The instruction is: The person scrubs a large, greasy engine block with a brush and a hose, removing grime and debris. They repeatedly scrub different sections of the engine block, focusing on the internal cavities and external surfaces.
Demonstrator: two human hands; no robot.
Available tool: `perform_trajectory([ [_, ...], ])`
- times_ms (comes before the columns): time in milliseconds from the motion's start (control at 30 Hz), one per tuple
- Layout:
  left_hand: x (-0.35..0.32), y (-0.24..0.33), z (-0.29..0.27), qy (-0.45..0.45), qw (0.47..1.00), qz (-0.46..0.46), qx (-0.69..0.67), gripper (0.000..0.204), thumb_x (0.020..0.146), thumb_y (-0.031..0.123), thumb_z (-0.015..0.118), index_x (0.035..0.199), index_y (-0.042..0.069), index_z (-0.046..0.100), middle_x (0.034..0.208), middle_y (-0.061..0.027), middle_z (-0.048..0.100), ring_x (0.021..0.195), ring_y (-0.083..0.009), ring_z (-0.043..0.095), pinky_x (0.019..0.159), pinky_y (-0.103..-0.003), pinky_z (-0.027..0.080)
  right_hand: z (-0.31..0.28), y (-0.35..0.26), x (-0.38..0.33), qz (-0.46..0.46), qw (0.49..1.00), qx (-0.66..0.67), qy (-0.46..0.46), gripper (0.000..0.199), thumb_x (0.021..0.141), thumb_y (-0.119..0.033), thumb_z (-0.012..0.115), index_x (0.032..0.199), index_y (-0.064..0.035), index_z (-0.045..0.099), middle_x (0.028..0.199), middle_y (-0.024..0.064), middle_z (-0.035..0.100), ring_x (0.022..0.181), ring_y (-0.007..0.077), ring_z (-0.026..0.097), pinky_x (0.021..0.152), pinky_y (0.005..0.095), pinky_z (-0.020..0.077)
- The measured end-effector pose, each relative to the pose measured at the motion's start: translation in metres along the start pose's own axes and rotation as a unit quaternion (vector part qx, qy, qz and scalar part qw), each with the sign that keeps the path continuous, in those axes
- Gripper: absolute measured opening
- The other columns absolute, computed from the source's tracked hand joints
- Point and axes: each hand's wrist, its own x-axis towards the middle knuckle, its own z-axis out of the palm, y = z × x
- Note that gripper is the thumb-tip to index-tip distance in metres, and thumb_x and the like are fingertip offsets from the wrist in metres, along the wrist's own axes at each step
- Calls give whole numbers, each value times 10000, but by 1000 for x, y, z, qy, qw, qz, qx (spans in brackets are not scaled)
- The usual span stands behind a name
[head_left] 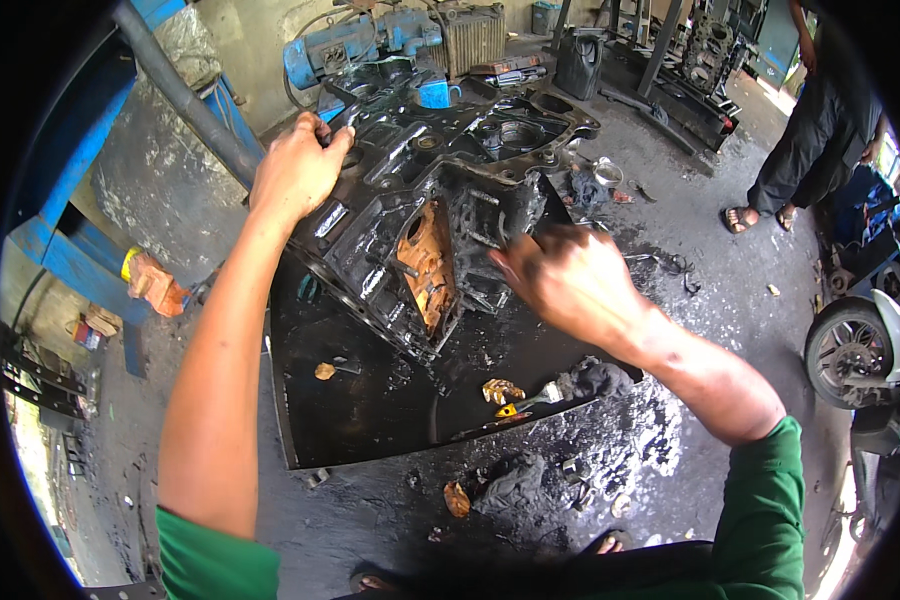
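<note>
A large, oily black metal engine casing [390, 185] stands in front of me, with openings and ribs; a brown, rusty-looking patch [432, 265] shows in its near side. My left hand [298, 170] is closed on the casing's upper left edge, its thumb on top. At the casing's right side my right hand [575, 275] is curled into a fist. A dark, flat piece juts up by its fingers, but I cannot make out what it is or whether the fist holds it. Beneath the casing lies a black oily tray [370, 420].
A yellow-handled brush [540, 397] and a dark rag [600, 378] lie at the tray's near right. A blue motor [360, 50] and a black jerrycan [580, 65] stand behind. A person [810, 130] stands at right, above a motorbike wheel [850, 350]. Blue steel frame [80, 265] at left.
</note>
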Motion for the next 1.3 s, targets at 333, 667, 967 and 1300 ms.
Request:
perform_trajectory([
  [333, -2, -7, 9, 52, 999, 1, -4, 550, 932, 517, 514, 1151, 18, 589, 1104, -252, 667, 1096, -398, 623, 934, -475, 482, -35, -14, 18, -5, 992, -111, -65, 346, 1008, -313, 493, 825, -41, 606, 542, 98, 594, 463, 271, 623, 456, 390, 536],
  [667, -7, -2, 5, -16, 1000, -7, -20, 642, 944, 511, 489, 1366, 29, 474, 1325, -253, 556, 1212, -409, 559, 1017, -501, 464, -67, -34, 40, -22, 968, -154, -196, 306, 973, -300, 565, 770, -86, 648, 514, 61, 568, 456, 238, 613, 443, 383, 537],
  [967, -9, -4, 6, 13, 999, -7, -32, 628, 945, 496, 502, 1368, 32, 480, 1316, -228, 571, 1205, -376, 576, 1005, -479, 482, -54, -31, 39, 9, 957, -197, -213, 302, 989, -291, 524, 841, -67, 663, 574, 105, 643, 540, 298, 682, 481, 375, 564],
  [1300, -11, -2, 5, 23, 999, -12, -43, 625, 941, 497, 512, 1363, 37, 493, 1319, -215, 570, 1192, -361, 587, 988, -461, 492, -40, -26, 40, -25, 956, -244, -159, 309, 977, -263, 544, 730, -125, 667, 525, 54, 617, 456, 204, 645, 389, 337, 515],
])
